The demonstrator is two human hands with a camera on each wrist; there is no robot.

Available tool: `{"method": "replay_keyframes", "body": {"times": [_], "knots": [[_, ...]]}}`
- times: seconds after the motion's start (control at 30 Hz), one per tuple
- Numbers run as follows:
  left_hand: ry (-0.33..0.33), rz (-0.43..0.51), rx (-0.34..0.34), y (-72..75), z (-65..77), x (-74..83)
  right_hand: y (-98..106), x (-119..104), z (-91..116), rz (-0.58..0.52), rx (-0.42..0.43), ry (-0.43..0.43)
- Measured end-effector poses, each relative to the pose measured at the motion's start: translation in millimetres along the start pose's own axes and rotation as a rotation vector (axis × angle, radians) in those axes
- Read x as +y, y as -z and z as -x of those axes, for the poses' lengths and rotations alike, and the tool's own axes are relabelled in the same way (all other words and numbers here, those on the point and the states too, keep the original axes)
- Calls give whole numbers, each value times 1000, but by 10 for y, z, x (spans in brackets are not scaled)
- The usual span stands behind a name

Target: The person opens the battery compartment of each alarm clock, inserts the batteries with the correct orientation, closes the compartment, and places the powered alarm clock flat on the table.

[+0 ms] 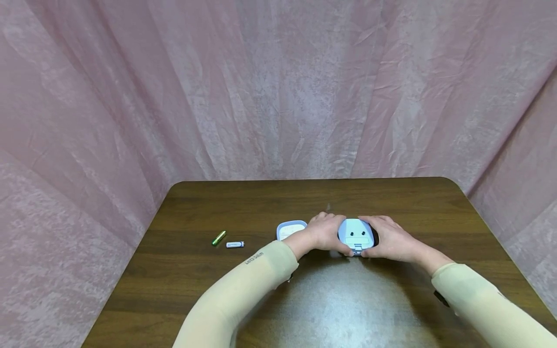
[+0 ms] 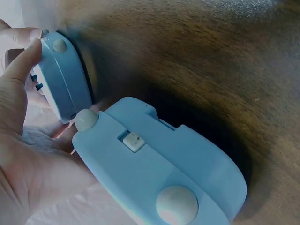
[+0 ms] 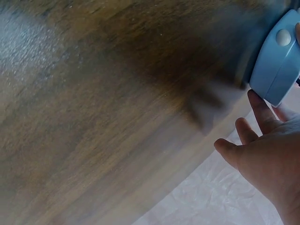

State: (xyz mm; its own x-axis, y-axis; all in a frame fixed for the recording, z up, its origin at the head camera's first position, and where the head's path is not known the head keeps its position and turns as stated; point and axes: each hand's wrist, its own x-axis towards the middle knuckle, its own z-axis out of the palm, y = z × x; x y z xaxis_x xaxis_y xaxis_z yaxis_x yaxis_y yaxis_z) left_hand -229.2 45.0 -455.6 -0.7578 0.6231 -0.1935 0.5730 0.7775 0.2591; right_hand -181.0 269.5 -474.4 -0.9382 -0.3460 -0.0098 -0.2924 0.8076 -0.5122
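Observation:
A small pale blue alarm clock point(image 1: 356, 234) lies with its back up, showing two dark knobs and a panel near the front edge. My left hand point(image 1: 326, 232) grips its left side, thumb at the near edge. From the other side my right hand point(image 1: 393, 241) holds it, thumb also at the near edge and close to the left thumb. In the right wrist view, fingertips touch the clock's end. Beside my left wrist sits a second blue device point(image 2: 154, 164) with rounded white knobs and a small white switch; the left forearm partly hides it in the head view.
To the left on the brown wooden table point(image 1: 187, 290) lie a green battery point(image 1: 219, 238) and a white-and-blue battery point(image 1: 235, 244). A pink curtain point(image 1: 278, 96) hangs behind the table and along its sides.

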Motion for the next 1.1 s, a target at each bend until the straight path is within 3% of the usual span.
{"method": "replay_keyframes", "body": {"times": [0.63,1.1], "knots": [[-25,18,-21,40,7,-29,6,-1,17,-21,-22,5],[9,49,-32,49,-35,35,72,29,110,-17,-36,-9]]}}
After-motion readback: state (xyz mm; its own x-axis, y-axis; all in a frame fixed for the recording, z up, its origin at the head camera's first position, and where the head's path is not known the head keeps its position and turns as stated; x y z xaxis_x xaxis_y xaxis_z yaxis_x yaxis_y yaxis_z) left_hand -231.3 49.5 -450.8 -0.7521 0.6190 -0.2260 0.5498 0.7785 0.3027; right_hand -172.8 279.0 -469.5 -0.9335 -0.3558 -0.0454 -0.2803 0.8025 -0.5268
